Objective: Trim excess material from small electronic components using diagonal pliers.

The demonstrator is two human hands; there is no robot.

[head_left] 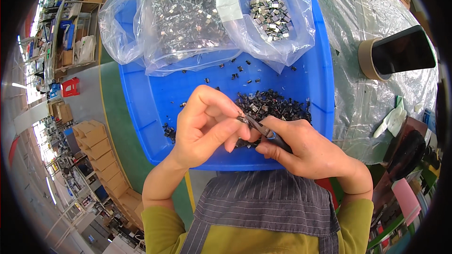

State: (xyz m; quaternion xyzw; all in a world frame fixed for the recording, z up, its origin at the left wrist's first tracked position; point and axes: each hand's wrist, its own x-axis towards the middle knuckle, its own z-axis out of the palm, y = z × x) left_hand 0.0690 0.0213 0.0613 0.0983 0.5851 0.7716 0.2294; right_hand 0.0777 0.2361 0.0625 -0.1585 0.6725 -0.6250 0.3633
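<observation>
My left hand (pixel 200 127) pinches a small dark metal part (pixel 242 118) between thumb and forefinger, its other fingers curled. My right hand (pixel 310 153) is closed around small pliers or cutters (pixel 278 140) with dark handles. Their jaws reach the small part at my left fingertips; whether they grip it I cannot tell. Both hands are over the near end of a blue plastic bin (pixel 136 113). Below and beyond them lies a heap of small black and silvery pieces (pixel 273 103), partly hidden by my hands.
In the bin's far part, one clear bag (pixel 188 14) holds many small parts, and another open bag (pixel 270 7) holds silvery ones. To the right, a phone (pixel 405 51) leans on a tape roll (pixel 369 59) near a white glove (pixel 393 117). Cardboard boxes (pixel 103 160) stand at left.
</observation>
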